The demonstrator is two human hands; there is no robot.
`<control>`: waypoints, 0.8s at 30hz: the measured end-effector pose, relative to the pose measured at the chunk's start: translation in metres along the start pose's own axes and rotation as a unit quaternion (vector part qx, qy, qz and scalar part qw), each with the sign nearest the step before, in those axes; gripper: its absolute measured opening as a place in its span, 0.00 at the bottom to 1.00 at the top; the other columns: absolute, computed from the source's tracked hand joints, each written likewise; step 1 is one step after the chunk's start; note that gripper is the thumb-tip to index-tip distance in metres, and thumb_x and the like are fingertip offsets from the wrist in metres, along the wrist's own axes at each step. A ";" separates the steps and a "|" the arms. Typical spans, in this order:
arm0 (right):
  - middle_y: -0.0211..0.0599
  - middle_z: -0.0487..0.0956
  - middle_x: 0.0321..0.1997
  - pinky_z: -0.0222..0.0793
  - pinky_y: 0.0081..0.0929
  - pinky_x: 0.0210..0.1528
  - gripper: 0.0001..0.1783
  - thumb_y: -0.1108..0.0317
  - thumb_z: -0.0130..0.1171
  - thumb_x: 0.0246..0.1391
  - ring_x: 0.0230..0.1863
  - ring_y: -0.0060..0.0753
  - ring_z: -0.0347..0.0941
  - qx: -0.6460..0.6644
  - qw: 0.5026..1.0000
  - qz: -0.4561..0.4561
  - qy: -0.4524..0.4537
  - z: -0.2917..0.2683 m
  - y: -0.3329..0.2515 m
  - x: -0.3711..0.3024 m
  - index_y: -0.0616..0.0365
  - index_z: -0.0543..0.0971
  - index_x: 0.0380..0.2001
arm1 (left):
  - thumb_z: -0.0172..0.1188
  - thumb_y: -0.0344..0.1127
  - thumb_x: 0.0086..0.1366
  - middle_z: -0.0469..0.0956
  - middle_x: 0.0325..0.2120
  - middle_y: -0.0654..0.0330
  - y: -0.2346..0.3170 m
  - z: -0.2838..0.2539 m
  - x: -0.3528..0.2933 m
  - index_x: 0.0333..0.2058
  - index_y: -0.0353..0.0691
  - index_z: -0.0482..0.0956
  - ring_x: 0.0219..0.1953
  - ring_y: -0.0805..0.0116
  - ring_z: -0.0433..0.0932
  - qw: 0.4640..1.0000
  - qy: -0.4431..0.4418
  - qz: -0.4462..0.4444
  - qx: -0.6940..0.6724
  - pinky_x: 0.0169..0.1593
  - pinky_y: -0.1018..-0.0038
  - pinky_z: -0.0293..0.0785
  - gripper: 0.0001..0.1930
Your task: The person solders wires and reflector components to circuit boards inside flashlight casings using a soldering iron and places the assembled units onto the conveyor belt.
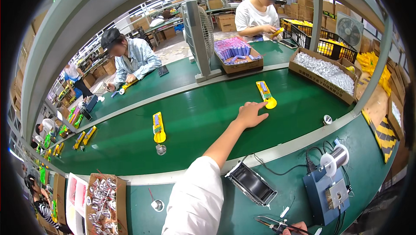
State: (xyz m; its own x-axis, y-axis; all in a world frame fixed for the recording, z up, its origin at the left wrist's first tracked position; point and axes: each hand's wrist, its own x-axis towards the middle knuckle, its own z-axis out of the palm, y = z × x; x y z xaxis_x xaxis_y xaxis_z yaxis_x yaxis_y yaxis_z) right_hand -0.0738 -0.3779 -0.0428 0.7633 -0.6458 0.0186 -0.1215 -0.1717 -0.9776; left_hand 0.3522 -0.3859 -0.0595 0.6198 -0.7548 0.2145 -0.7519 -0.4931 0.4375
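My left hand (251, 115) reaches across the green belt (208, 122). Its fingertips touch the round end of a yellow plastic housing (269, 101), which carries a purple battery cell and a green circuit board. The thumb stands apart from the fingers, with nothing gripped between them. At the lower edge my right hand (299, 227) is partly cut off; its fingers close round a soldering iron (277, 226) with its tip pointing left. Farther left on the belt lies a similar yellow housing (159, 128), with a silver reflector cup (161, 149) at its near end.
A blue soldering machine (318, 198) with a solder spool (333, 161) stands right, beside a black framed holder (251, 183). Cardboard boxes hold reflectors (89, 224), purple cells (245, 66) and silvery parts (320, 85). A fan (197, 40) and two co-workers are across the belt.
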 end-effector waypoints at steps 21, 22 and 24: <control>0.36 0.72 0.21 0.64 0.21 0.23 0.04 0.74 0.51 0.48 0.20 0.25 0.68 0.049 0.998 -0.005 -0.045 0.003 0.002 -0.001 0.61 0.68 0.27 | 0.54 0.26 0.44 0.75 0.23 0.50 -0.046 -0.069 -0.125 0.23 0.34 0.77 0.26 0.54 0.75 0.980 0.172 -0.056 0.080 0.31 0.67 0.72 0.05; 0.36 0.72 0.21 0.64 0.21 0.23 0.04 0.74 0.51 0.48 0.20 0.25 0.68 0.051 0.998 -0.004 -0.043 0.002 0.007 -0.002 0.61 0.68 0.27 | 0.54 0.24 0.44 0.76 0.26 0.50 -0.045 -0.076 -0.145 0.24 0.34 0.77 0.27 0.55 0.75 0.977 0.187 -0.030 0.094 0.31 0.68 0.72 0.06; 0.31 0.70 0.13 0.59 0.16 0.16 0.12 0.69 0.59 0.39 0.12 0.16 0.64 0.055 0.996 -0.072 0.005 0.003 0.018 -0.002 0.62 0.66 0.19 | 0.54 0.22 0.44 0.75 0.30 0.52 -0.031 -0.089 -0.185 0.28 0.34 0.77 0.27 0.58 0.75 0.982 0.148 -0.093 0.065 0.28 0.72 0.72 0.09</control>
State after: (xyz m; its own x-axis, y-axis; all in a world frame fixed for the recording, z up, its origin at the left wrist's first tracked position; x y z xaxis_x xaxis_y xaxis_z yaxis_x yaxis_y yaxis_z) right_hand -0.0756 -0.3776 -0.0612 0.7610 -0.6284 0.1614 0.0589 -0.1807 -0.9818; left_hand 0.2805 -0.1923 -0.0349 0.7733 -0.4966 0.3942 -0.6294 -0.6763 0.3828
